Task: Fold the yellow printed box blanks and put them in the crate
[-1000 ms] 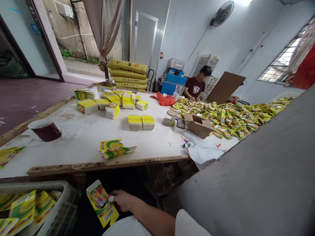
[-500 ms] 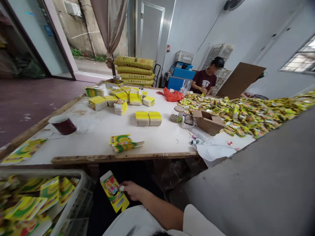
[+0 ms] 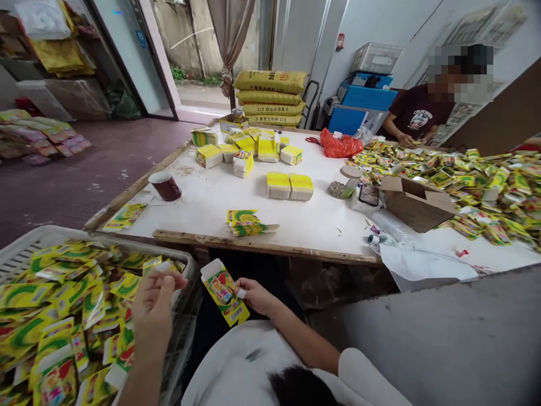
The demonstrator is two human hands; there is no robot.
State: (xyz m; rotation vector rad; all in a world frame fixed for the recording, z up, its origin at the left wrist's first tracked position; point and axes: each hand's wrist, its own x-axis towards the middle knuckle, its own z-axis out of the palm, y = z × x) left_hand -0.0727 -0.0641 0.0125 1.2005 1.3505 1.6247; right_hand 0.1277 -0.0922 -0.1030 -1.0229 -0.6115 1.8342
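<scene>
Right hand (image 3: 256,297) pinches flat yellow-green cardboard carton (image 3: 224,292), left hand (image 3: 154,301) half-curled at white plastic crate (image 3: 188,260)'s right edge, grip contents unclear.

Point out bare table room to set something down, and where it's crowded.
White tabletop: one patch in front of the paired bundles, right of the fanned cartons; another between those cartons and the mug. Crowded: right end, under heaped packets; far left, under carton bundles. The crate beside the left hand is full too.

The left hand (image 3: 153,299) (fingers (image 3: 177,281) bent) has appeared over the crate (image 3: 186,263).
</scene>
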